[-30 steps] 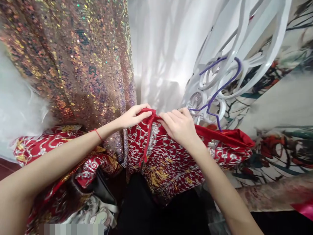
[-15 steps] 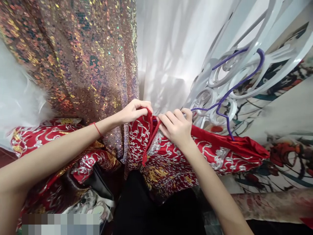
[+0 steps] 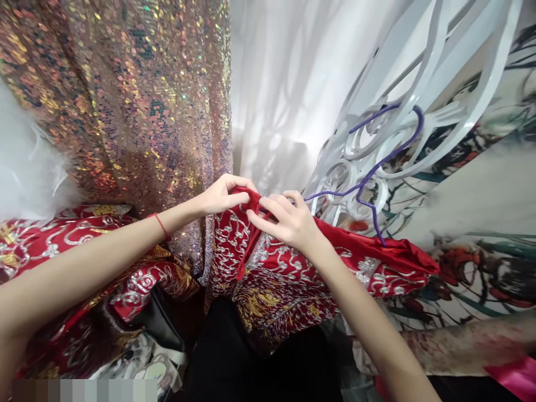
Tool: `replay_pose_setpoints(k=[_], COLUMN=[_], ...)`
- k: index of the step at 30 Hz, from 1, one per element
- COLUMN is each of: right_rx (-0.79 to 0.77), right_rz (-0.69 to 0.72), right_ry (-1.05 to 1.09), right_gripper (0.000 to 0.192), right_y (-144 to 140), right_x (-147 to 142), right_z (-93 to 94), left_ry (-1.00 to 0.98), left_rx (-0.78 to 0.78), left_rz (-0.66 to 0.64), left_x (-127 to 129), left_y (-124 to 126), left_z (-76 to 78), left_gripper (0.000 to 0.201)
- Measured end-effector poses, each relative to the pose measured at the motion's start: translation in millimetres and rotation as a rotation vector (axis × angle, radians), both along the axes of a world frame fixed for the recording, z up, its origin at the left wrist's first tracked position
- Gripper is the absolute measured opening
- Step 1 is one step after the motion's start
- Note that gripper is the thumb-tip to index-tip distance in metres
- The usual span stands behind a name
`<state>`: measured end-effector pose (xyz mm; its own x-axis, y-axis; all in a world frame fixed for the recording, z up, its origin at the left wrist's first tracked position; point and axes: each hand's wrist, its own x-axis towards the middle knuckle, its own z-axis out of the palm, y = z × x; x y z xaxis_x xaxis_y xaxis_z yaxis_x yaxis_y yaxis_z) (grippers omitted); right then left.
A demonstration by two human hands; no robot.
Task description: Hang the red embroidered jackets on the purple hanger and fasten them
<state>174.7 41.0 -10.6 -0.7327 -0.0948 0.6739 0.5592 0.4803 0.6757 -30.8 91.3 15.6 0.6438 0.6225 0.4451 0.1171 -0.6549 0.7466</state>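
A red garment [image 3: 268, 290] with silver and gold embroidery hangs in front of me, its top edge lined in plain red satin. My left hand [image 3: 224, 196], with a red string on its wrist, pinches that top edge between thumb and fingers. Close beside it, my right hand [image 3: 291, 223] grips the same edge, its fingers bent over the fabric and some of them hidden. A thin red tie [image 3: 245, 257] dangles down the front between the hands. The purple hanger [image 3: 368, 184] enters the garment's opening on the right.
Behind the hanger stands a white scrollwork frame [image 3: 444, 95]. Sequined fabric [image 3: 142, 100] hangs at left, by white feathery material [image 3: 33, 162]. More red embroidered cloth [image 3: 75, 237] lies below it. White drapery [image 3: 272, 84] covers the back, and a painted floral panel [image 3: 477, 184] fills the right.
My right hand has moved left, and its fingertips now meet the fabric right beside my left hand. The view has shifted slightly, so the hanger and frame appear further left.
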Motion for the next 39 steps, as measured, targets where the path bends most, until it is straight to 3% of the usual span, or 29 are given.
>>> replay_pose_setpoints(k=[5,8,11,13,15,18,22,26,29,32,35,39], right_rx=[-0.335,-0.748,-1.200,-1.382,-1.465,-1.407,-1.065,-0.692,-0.526,-0.451,-0.341,-0.277], right_rz=[0.049,0.154,0.237,0.290,0.276,0.067,-0.246,-0.220,-0.185,-0.327,-0.435,-0.522], right_ry=[-0.038,0.210,0.501,0.632,0.728,0.715,0.580,0.569,0.400,0.251,0.191,0.224], right_gripper=[0.026,0.023,0.016,0.017,0.024,0.027,0.026,0.024,0.016,0.010,0.024,0.031], right_y=[-17.8,-27.6,-18.9,-2.6,15.5,30.9,19.7,-19.0,-53.9,-76.8,-83.7,-82.6], right_x=[2.4,0.6,-9.1,-18.2,-26.2,-31.2,-26.4,-13.7,5.0,30.6,51.3,57.9], right_z=[37.6,61.3,79.4,85.6,87.1,82.9,73.0,61.0,42.1,12.4,-14.6,-27.6], left_ry=[0.026,0.039,0.062,0.088,0.121,0.187,0.264,0.265,0.290,0.305,0.317,0.307], left_rx=[0.016,0.037,0.065,0.119,0.164,0.177,0.137,0.008,0.005,0.133,0.260,0.288], left_rz=[-0.009,-0.049,-0.132,-0.137,-0.116,-0.086,-0.046,-0.027,-0.008,-0.006,-0.035,-0.063], left_x=[-0.4,-1.7,-2.8,-3.2,-3.4,-4.1,-5.0,-5.1,-4.9,-4.5,-3.6,-2.7], left_y=[3.0,7.8,10.6,10.0,7.8,3.6,0.9,0.2,-1.5,-3.7,-4.7,-4.3], left_z=[-1.4,-2.3,-2.0,-0.5,1.8,5.1,6.4,5.7,6.9,9.3,10.8,10.3], left_gripper=[0.015,0.017,0.019,0.019,0.019,0.018,0.017,0.016,0.015,0.013,0.013,0.010])
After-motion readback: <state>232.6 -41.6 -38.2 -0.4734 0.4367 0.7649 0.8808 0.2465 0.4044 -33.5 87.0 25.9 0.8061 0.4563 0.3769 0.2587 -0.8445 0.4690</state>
